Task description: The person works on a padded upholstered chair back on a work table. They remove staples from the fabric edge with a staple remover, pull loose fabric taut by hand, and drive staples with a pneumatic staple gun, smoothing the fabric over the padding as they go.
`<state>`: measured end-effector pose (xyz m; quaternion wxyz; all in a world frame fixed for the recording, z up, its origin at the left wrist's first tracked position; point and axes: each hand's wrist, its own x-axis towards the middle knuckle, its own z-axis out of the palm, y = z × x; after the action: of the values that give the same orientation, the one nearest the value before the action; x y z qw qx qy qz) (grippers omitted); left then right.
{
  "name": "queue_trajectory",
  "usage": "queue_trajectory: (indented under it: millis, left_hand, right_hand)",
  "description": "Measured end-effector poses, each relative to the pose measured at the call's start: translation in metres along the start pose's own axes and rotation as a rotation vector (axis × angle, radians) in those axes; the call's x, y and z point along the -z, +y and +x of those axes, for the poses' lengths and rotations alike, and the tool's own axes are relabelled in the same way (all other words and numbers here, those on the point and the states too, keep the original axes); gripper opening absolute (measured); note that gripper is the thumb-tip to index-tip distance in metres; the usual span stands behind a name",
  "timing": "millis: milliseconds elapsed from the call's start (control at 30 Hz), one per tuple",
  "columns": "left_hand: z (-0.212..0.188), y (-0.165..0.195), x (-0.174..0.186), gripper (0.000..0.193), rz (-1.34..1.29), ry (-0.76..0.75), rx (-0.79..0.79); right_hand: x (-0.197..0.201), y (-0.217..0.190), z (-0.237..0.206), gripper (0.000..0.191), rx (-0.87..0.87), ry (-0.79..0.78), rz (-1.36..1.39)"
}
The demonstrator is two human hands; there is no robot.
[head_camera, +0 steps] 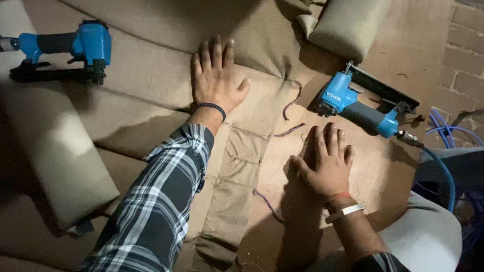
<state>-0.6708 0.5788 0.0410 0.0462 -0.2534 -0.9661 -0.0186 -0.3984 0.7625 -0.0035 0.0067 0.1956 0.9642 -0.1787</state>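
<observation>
the left hand (216,78) presses flat, fingers together, on the tan upholstery fabric (144,91); the right hand (325,163) lies flat, fingers slightly apart, on the wooden board (363,171). i judge this the smoothing step; next calls for the blue pneumatic stapler (361,107) near the right hand.

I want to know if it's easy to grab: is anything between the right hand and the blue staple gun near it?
Nothing visible. The right hand lies flat on the wooden board, and the blue staple gun lies just beyond its fingertips, with only bare board between them.

Upholstery workshop, blue pneumatic stapler (361,104), tan fabric (144,91), brick wall (482,61)
</observation>
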Motion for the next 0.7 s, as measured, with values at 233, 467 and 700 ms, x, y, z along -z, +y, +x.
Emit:
queue_trajectory:
  millis: [233, 467, 700]
  left_hand:
    - [0.002, 0.002, 0.003, 0.1, -0.052, -0.044, 0.034]
    - [0.004, 0.001, 0.005, 0.099, -0.057, -0.067, 0.033]
    - [0.006, 0.0, 0.005, 0.099, -0.072, -0.073, 0.036]
  right_hand:
    - [0.003, 0.001, 0.001, 0.097, 0.027, 0.029, 0.039]
    - [-0.005, 0.006, 0.003, 0.097, 0.013, 0.05, 0.003]
    - [-0.009, 0.005, 0.012, 0.099, -0.038, 0.052, 0.006]
